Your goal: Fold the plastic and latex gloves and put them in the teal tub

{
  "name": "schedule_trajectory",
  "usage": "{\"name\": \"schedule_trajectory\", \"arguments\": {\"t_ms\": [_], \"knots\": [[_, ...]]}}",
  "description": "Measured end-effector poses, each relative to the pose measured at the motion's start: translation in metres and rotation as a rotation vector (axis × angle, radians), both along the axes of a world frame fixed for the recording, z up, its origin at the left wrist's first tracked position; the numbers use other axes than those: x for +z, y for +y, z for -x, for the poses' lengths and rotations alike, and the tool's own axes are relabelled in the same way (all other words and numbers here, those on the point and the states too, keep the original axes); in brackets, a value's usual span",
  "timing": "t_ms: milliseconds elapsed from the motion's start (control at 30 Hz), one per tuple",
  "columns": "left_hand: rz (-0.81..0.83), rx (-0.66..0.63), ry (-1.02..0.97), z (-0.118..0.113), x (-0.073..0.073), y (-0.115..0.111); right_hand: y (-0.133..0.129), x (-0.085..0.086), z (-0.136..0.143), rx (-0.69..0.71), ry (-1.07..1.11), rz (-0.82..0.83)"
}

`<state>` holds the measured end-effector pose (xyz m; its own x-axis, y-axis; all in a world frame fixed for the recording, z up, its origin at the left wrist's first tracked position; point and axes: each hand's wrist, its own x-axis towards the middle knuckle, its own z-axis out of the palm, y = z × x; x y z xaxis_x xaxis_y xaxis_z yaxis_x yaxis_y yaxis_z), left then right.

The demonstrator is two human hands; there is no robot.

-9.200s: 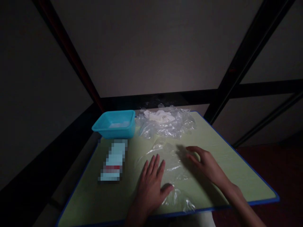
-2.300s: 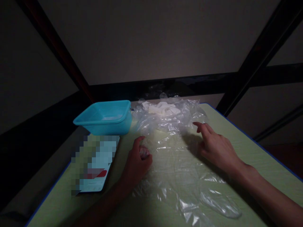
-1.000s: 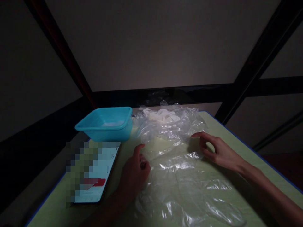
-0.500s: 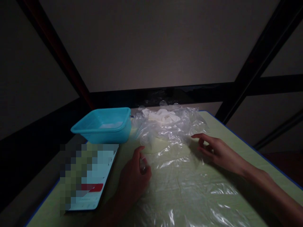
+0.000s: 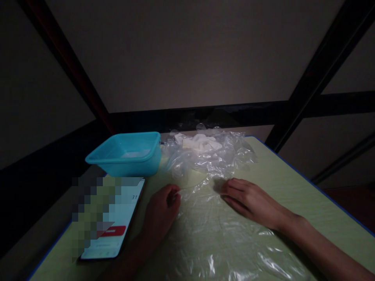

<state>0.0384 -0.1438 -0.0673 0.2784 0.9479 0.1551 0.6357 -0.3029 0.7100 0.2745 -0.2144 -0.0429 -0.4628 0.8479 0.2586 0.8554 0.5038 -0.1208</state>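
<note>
A clear plastic bag [image 5: 211, 226] lies flat on the table in front of me, with glossy wrinkles. My left hand [image 5: 162, 208] is closed at the bag's upper left, thumb and forefinger pinching its edge. At the upper right, my right hand [image 5: 249, 201] is palm down, its fingers pressed together and bent onto the bag's edge; the fingertips are partly hidden. Just beyond both hands sits a crumpled heap of clear plastic [image 5: 216, 160], with a bunched white cloth-like piece [image 5: 202, 142] on top.
A turquoise plastic basin [image 5: 140, 168] stands at the back left of the light green table [image 5: 281, 183]. Nearer, left of my left hand, lies a phone [image 5: 117, 244] with a lit screen, partly blurred. Blue edging runs round the table; a wall rises behind it.
My right hand has moved left and down, from pointing with spread fingers to closed fingers on the bag's edge. My left thumb and forefinger have come together on the plastic.
</note>
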Motion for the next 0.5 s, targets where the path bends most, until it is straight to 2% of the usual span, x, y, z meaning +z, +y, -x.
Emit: {"name": "schedule_trajectory", "arguments": {"t_ms": [133,500], "knots": [[0.006,0.005,-0.03,-0.0001,-0.0005,0.0027,0.002,-0.0053,0.0006,0.012,0.021,-0.001],[-0.101,-0.102,-0.05,0.0007,0.0054,0.0024,0.0018,-0.0051,-0.0003,-0.002,0.064,0.03]]}}
